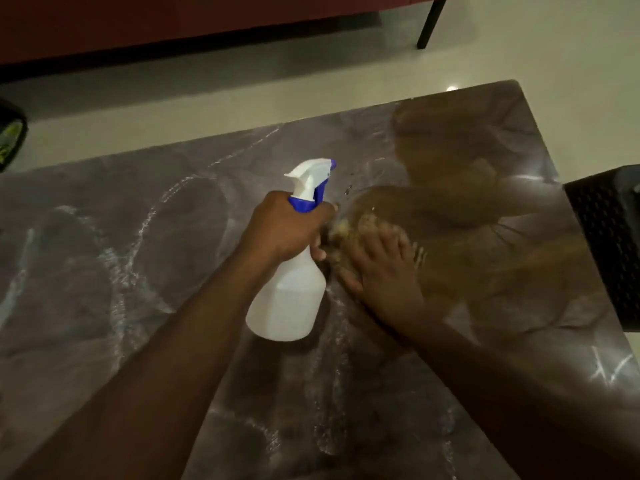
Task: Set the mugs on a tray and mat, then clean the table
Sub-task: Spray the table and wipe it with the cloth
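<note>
1. While our left hand (287, 230) has its fingers clenched round the neck of the spray bottle (291, 292), its nozzle points right, toward the cloth.
2. Our right hand (381, 268), fingers flat, presses a blurred yellowish cloth (346, 226) on the bench (104, 254), just beside the bottle.
3. We count one bottle, one cloth, no mugs.

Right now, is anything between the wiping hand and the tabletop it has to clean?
Only what looks like a yellowish cloth, blurred, under the right hand, which presses flat on the marble table. The left hand holds the spray bottle just beside it, not over the wiping spot.
</note>
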A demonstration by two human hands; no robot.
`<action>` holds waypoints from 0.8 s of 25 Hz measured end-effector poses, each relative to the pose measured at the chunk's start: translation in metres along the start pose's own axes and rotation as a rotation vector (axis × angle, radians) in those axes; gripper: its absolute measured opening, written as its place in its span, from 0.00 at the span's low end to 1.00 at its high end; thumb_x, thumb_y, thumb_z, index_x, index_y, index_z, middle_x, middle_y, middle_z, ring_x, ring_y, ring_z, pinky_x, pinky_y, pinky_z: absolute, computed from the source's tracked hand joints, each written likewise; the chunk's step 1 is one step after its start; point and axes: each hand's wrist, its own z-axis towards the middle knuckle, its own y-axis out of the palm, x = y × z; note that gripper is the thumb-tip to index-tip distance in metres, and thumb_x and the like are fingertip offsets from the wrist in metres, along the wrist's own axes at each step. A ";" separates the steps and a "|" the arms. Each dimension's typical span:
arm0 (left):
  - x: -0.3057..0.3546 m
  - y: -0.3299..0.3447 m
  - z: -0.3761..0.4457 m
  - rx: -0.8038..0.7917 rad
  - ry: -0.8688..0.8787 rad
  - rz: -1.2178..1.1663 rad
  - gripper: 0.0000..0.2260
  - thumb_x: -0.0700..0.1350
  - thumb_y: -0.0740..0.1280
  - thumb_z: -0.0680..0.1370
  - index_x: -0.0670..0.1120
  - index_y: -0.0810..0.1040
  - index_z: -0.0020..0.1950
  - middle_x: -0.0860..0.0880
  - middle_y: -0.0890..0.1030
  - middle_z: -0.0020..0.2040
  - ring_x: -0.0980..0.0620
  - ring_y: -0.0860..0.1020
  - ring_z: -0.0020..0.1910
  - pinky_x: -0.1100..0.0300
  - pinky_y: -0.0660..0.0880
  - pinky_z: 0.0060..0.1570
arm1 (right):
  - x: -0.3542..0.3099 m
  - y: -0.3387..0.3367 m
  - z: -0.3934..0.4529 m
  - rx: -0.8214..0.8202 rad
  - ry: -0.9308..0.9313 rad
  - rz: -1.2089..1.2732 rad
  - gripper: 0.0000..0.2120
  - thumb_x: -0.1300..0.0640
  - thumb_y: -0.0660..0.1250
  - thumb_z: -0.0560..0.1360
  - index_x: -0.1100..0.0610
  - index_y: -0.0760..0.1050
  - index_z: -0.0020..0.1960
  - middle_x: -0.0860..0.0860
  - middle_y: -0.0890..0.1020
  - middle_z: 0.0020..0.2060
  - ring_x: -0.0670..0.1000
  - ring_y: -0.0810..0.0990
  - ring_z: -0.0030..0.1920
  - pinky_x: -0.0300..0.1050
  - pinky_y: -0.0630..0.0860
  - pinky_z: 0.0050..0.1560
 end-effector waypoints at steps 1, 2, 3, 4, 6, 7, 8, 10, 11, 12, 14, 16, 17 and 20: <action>0.004 -0.002 0.005 -0.034 -0.008 -0.004 0.10 0.49 0.70 0.75 0.42 0.79 0.45 0.47 0.80 0.27 0.49 0.82 0.27 0.55 0.80 0.38 | 0.008 -0.007 -0.018 -0.050 -0.098 -0.037 0.23 0.42 0.53 0.78 0.48 0.65 0.71 0.56 0.69 0.69 0.61 0.66 0.69 0.65 0.62 0.67; 0.005 -0.004 0.010 -0.044 -0.013 -0.010 0.11 0.49 0.70 0.74 0.40 0.80 0.46 0.47 0.80 0.26 0.47 0.83 0.29 0.53 0.81 0.40 | 0.024 -0.014 -0.024 -0.051 -0.121 -0.056 0.23 0.43 0.54 0.78 0.48 0.65 0.70 0.55 0.69 0.69 0.61 0.66 0.68 0.63 0.63 0.66; 0.006 -0.007 0.015 -0.039 -0.006 -0.007 0.10 0.48 0.69 0.74 0.41 0.80 0.44 0.48 0.79 0.25 0.45 0.84 0.31 0.51 0.81 0.42 | 0.040 -0.017 -0.014 -0.007 -0.050 -0.074 0.22 0.43 0.55 0.78 0.49 0.66 0.69 0.57 0.70 0.68 0.62 0.67 0.67 0.63 0.64 0.66; 0.006 -0.009 0.020 -0.024 0.006 0.012 0.09 0.48 0.68 0.74 0.42 0.79 0.42 0.48 0.79 0.25 0.44 0.84 0.32 0.50 0.81 0.43 | 0.050 -0.021 0.007 0.036 0.112 -0.081 0.23 0.42 0.55 0.77 0.51 0.68 0.68 0.58 0.71 0.66 0.63 0.69 0.66 0.63 0.64 0.65; 0.005 -0.008 0.028 -0.016 0.017 0.059 0.09 0.49 0.68 0.74 0.44 0.78 0.39 0.48 0.80 0.24 0.46 0.84 0.32 0.50 0.80 0.44 | 0.049 -0.016 0.069 0.078 0.420 -0.039 0.24 0.41 0.54 0.78 0.50 0.68 0.69 0.60 0.71 0.67 0.64 0.67 0.67 0.63 0.62 0.65; 0.004 -0.007 0.032 -0.024 0.016 0.077 0.09 0.49 0.68 0.74 0.44 0.78 0.40 0.48 0.80 0.25 0.47 0.84 0.31 0.51 0.80 0.44 | 0.036 -0.010 0.097 0.078 0.466 -0.009 0.24 0.41 0.54 0.78 0.49 0.67 0.70 0.59 0.70 0.68 0.63 0.65 0.69 0.63 0.60 0.67; 0.004 -0.007 0.037 -0.028 0.011 0.086 0.09 0.49 0.69 0.73 0.44 0.79 0.41 0.48 0.81 0.25 0.48 0.83 0.31 0.53 0.81 0.43 | 0.019 -0.004 0.116 0.049 0.439 0.013 0.24 0.41 0.54 0.78 0.49 0.66 0.70 0.58 0.69 0.69 0.62 0.64 0.70 0.62 0.58 0.67; 0.004 -0.008 0.045 -0.018 0.003 0.091 0.08 0.48 0.69 0.72 0.44 0.79 0.41 0.49 0.81 0.25 0.48 0.84 0.30 0.56 0.80 0.40 | 0.000 0.003 0.119 -0.012 0.176 0.038 0.24 0.43 0.53 0.77 0.50 0.67 0.70 0.57 0.70 0.69 0.61 0.64 0.70 0.62 0.57 0.68; 0.007 -0.010 0.049 -0.010 0.013 0.097 0.07 0.48 0.69 0.72 0.44 0.78 0.39 0.49 0.80 0.24 0.48 0.84 0.29 0.56 0.79 0.38 | 0.005 0.005 0.106 -0.033 0.007 0.004 0.25 0.42 0.52 0.77 0.51 0.66 0.70 0.57 0.70 0.69 0.61 0.64 0.70 0.62 0.58 0.68; 0.009 -0.013 0.052 0.001 0.024 0.103 0.07 0.48 0.69 0.72 0.45 0.77 0.38 0.50 0.79 0.23 0.48 0.84 0.29 0.57 0.78 0.38 | 0.019 0.001 0.093 -0.071 -0.087 -0.016 0.25 0.41 0.51 0.78 0.50 0.65 0.71 0.57 0.70 0.69 0.61 0.64 0.70 0.62 0.58 0.68; 0.011 -0.018 0.055 0.023 0.034 0.078 0.08 0.48 0.69 0.72 0.44 0.77 0.38 0.49 0.79 0.24 0.48 0.83 0.28 0.57 0.78 0.36 | 0.059 -0.011 0.096 -0.098 0.015 -0.029 0.27 0.37 0.49 0.77 0.47 0.63 0.73 0.56 0.68 0.71 0.60 0.62 0.71 0.61 0.57 0.68; 0.013 -0.024 0.056 0.020 0.041 0.060 0.08 0.48 0.70 0.73 0.44 0.78 0.42 0.49 0.80 0.27 0.48 0.83 0.27 0.59 0.78 0.34 | 0.079 -0.014 0.135 -0.033 0.317 -0.042 0.26 0.38 0.52 0.78 0.46 0.61 0.73 0.56 0.66 0.71 0.59 0.61 0.71 0.60 0.55 0.68; 0.014 -0.025 0.058 0.005 0.044 0.065 0.08 0.48 0.70 0.73 0.44 0.78 0.44 0.48 0.80 0.29 0.49 0.83 0.27 0.59 0.78 0.33 | 0.074 -0.011 0.160 -0.008 0.413 -0.045 0.26 0.39 0.53 0.78 0.47 0.61 0.73 0.55 0.65 0.71 0.59 0.60 0.72 0.61 0.54 0.68; 0.013 -0.020 0.059 0.012 0.039 0.059 0.06 0.46 0.70 0.73 0.43 0.78 0.43 0.47 0.80 0.29 0.49 0.82 0.26 0.58 0.78 0.34 | 0.014 0.001 0.193 -0.074 0.302 -0.018 0.24 0.43 0.53 0.79 0.47 0.61 0.73 0.52 0.62 0.73 0.58 0.57 0.73 0.62 0.50 0.70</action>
